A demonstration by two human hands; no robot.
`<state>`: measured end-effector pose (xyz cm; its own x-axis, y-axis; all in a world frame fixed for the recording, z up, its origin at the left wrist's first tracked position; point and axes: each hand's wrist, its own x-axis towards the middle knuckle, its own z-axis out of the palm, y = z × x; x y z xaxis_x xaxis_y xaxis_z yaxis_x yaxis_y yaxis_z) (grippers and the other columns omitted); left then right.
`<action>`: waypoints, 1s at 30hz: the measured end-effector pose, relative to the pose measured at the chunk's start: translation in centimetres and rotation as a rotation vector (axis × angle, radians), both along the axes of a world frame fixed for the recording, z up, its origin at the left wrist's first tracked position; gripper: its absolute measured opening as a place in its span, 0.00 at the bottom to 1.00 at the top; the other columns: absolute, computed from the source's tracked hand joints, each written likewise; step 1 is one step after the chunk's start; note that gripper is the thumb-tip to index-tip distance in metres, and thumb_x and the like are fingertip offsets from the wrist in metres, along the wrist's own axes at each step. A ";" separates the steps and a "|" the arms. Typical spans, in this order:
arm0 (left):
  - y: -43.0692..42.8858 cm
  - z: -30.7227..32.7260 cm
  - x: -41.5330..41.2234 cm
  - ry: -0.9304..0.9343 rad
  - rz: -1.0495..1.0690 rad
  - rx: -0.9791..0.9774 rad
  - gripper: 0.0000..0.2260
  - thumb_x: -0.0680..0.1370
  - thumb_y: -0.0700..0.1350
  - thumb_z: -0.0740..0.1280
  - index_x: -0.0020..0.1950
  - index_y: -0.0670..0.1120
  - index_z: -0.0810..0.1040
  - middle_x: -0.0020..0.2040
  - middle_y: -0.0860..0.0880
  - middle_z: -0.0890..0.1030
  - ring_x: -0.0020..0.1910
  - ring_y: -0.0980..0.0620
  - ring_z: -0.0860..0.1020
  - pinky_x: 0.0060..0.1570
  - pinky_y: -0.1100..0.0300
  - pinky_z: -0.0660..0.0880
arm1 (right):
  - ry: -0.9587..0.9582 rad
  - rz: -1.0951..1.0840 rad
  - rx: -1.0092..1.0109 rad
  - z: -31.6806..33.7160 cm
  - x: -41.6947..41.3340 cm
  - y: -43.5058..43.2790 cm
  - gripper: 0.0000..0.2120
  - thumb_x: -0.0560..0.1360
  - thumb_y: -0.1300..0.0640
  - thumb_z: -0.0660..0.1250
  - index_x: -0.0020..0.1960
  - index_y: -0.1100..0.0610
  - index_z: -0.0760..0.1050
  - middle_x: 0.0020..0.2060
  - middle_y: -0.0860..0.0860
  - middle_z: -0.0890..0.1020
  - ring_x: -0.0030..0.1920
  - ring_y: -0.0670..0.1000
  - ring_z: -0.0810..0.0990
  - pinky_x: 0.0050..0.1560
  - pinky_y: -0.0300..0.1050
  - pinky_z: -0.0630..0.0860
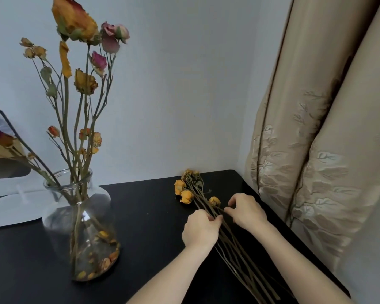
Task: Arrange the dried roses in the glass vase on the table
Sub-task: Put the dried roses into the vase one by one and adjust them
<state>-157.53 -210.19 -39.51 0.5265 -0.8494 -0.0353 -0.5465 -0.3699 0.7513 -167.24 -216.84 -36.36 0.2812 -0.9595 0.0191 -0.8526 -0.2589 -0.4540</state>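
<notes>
A clear glass vase stands on the left of the black table. It holds several dried roses on long stems, orange, yellow and pink, with loose petals at its bottom. A bundle of dried yellow roses lies flat on the table to the right, its stems running toward me. My left hand pinches the stems from the left. My right hand pinches a stem from the right, just behind the flower heads.
A beige embroidered curtain hangs close along the table's right edge. A pale wall stands behind the table. A white object lies at the far left behind the vase, with a dark-edged mirror or box above it.
</notes>
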 end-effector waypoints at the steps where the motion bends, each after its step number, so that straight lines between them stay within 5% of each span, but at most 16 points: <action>1: -0.3 0.0 -0.2 -0.001 -0.004 0.014 0.14 0.75 0.57 0.64 0.37 0.48 0.77 0.36 0.53 0.78 0.37 0.52 0.78 0.33 0.60 0.70 | 0.029 -0.006 0.004 -0.1 0.1 -0.1 0.12 0.76 0.51 0.65 0.56 0.55 0.76 0.47 0.52 0.82 0.47 0.51 0.81 0.42 0.43 0.75; 9: -1.5 -0.7 -0.1 0.137 -0.036 0.017 0.13 0.78 0.49 0.62 0.34 0.48 0.68 0.34 0.51 0.72 0.33 0.53 0.71 0.32 0.61 0.69 | 0.084 -0.003 0.002 -0.6 0.2 -0.4 0.09 0.77 0.51 0.64 0.47 0.54 0.80 0.41 0.50 0.81 0.42 0.51 0.80 0.37 0.42 0.71; 15: -0.6 0.5 1.1 0.255 -0.023 -0.074 0.13 0.79 0.47 0.60 0.35 0.46 0.69 0.36 0.48 0.75 0.36 0.50 0.74 0.44 0.54 0.74 | 0.062 -0.004 -0.075 0.3 0.6 -0.8 0.15 0.77 0.52 0.62 0.32 0.52 0.72 0.36 0.50 0.80 0.36 0.50 0.77 0.27 0.39 0.65; 23: 0.0 2.3 2.2 0.285 -0.031 -0.179 0.11 0.79 0.46 0.60 0.37 0.48 0.68 0.33 0.50 0.72 0.32 0.53 0.70 0.40 0.58 0.71 | -0.050 -0.020 -0.208 2.8 1.2 -1.2 0.12 0.78 0.50 0.61 0.40 0.52 0.78 0.38 0.49 0.81 0.36 0.48 0.76 0.34 0.41 0.69; 30: 1.2 3.9 3.9 0.319 -0.063 -0.244 0.12 0.79 0.45 0.61 0.35 0.46 0.67 0.32 0.50 0.69 0.29 0.55 0.65 0.39 0.57 0.65 | -0.243 0.038 -0.218 5.2 2.0 -1.0 0.13 0.77 0.50 0.61 0.43 0.55 0.81 0.28 0.47 0.76 0.31 0.47 0.75 0.30 0.41 0.67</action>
